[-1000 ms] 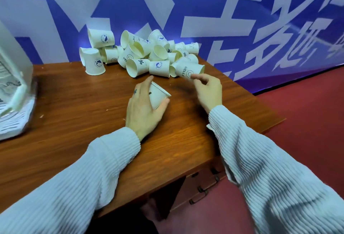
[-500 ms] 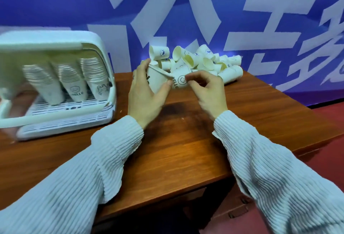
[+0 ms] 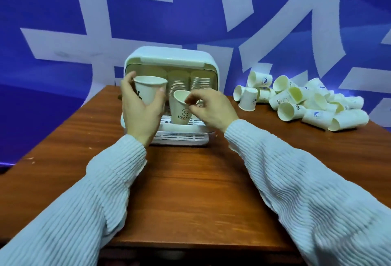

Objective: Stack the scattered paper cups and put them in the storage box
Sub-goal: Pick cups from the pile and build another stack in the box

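Left hand (image 3: 140,115): wrapped round an upright paper cup (image 3: 149,92), mouth up, thumb on one side and fingers on the other, held up in front of the left part of the storage box.
Left-hand cup: cream inside, nothing in it that I can see; a dark print shows on its wall, partly hidden by the thumb.
Storage box (image 3: 171,58): white, rounded, standing on the desk (image 3: 190,181) just behind both hands, its front open; a slatted white tray at its bottom shows beneath the hands.
Inside the box: stacks of nested cups (image 3: 198,82) stand side by side behind the hands; two show clearly, the leftmost space is hidden by the held cup.
Right hand (image 3: 211,109): pinching the rim of a second cup (image 3: 181,108) between thumb and fingertips, just right of the left hand.
Second cup: tilted with its mouth up and to the left, a smiley face and "HELLO" on its wall, its base down by the box's tray; whether it touches I cannot tell.
Loose cups (image 3: 306,102): a heap well to the right of the right hand, near the blue wall, most lying on their sides, one standing mouth down at the near left edge.
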A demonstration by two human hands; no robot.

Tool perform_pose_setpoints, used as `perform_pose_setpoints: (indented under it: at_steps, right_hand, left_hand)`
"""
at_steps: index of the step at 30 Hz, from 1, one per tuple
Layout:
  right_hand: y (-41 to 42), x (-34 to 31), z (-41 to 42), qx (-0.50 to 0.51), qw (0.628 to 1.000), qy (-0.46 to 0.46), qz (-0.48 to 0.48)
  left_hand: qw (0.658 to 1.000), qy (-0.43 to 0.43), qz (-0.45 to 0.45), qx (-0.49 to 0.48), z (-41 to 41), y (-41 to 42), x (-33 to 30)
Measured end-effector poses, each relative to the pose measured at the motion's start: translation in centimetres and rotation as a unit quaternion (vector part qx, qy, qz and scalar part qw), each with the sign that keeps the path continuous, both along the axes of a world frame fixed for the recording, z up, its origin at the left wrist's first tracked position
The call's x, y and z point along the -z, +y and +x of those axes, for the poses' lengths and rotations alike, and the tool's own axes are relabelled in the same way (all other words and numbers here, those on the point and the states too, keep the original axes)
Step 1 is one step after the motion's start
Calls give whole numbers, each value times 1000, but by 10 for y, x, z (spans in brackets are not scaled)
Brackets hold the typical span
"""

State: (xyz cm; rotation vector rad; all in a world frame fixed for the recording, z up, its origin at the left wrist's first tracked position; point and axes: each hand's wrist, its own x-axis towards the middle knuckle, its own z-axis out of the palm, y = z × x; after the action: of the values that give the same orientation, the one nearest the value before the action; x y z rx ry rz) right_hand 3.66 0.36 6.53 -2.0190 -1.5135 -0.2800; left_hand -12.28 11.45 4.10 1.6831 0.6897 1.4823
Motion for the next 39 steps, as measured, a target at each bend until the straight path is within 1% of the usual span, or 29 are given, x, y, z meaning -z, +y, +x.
perform_pose_setpoints:
  at_steps: [3,6,10,13,16,19,21,23,25,26,29,30,32,33,34,35,37,38,39]
  right_hand:
    - [26,10,-5,20,996,-38,-77]
    - [40,17,-6,43,989,-98,-103]
    - [47,14,-1,59,988,-96,-109]
    - [46,11,-2,43,986,-96,-128]
    - [37,13,0,26,990,-101,-98]
    - [25,16,9,42,997,-48,-51]
    - [19,19,14,46,998,-15,-36]
    - [13,23,16,42,999,-5,-33]
    - [8,28,16,35,999,1,-34]
    - [5,30,16,31,999,5,-33]
    - [-1,34,18,25,999,24,-24]
    - [-3,34,19,27,999,31,-18]
    - [-8,36,24,32,999,41,-9]
    - [-10,37,26,34,998,44,-4]
    - [-13,39,29,38,998,48,6]
    - [-17,40,32,45,997,53,20]
    - [-24,40,39,66,993,78,60]
    - [-27,40,43,79,989,95,83]
    - [-30,40,48,93,984,113,103]
  left_hand:
    - [999,32,9,7,-10,13,6]
    - [997,76,18,12,-11,21,9]
    - [990,137,41,17,-2,30,6]
    - [982,179,60,11,9,34,-3]
    - [979,191,72,10,17,37,-13]
    - [979,191,77,6,24,38,-16]
    - [973,212,89,10,30,36,-16]
    - [961,255,99,30,37,37,-15]
    - [934,335,108,54,43,40,-12]
    - [912,388,115,61,45,40,-8]
    - [817,553,158,37,48,39,1]
    - [793,586,166,26,48,38,1]
    - [766,619,174,18,49,39,-2]
    - [764,619,183,9,50,39,-4]
    - [776,598,202,-9,51,36,-6]
    - [801,553,228,-31,52,30,-6]
    - [867,409,283,-41,57,8,-4]
    - [891,336,304,-17,62,-6,-2]
    - [907,274,318,18,69,-21,-1]
